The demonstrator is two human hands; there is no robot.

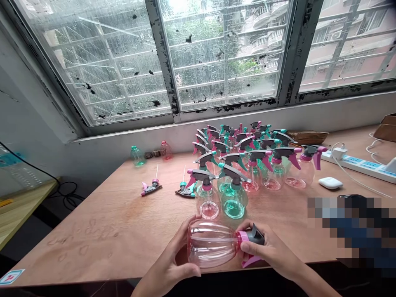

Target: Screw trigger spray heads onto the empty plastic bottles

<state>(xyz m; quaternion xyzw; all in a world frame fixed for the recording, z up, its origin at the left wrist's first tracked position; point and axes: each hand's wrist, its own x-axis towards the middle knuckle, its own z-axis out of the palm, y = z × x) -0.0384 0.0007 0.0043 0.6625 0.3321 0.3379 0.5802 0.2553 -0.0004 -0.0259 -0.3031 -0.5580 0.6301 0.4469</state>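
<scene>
A clear pink spray bottle (212,243) lies sideways over the front of the table, its base to the left. My left hand (175,255) is wrapped round the base end, thumb below. At the neck, my right hand (267,245) grips the pink collar of the grey and pink spray head (255,235); a thin tube runs inside the bottle. Just beyond stand a pink spray bottle (208,202) and a green one (234,202), both upright with heads on. Two loose spray heads lie to the left, one pink (151,187) and one green (185,189), tubes pointing back.
Several assembled spray bottles (252,171) crowd the back middle. Headless green (137,156) and pink (166,150) bottles stand by the window wall. A power strip (361,163), a white earbud case (330,183) and a blurred-out object (355,231) are at the right.
</scene>
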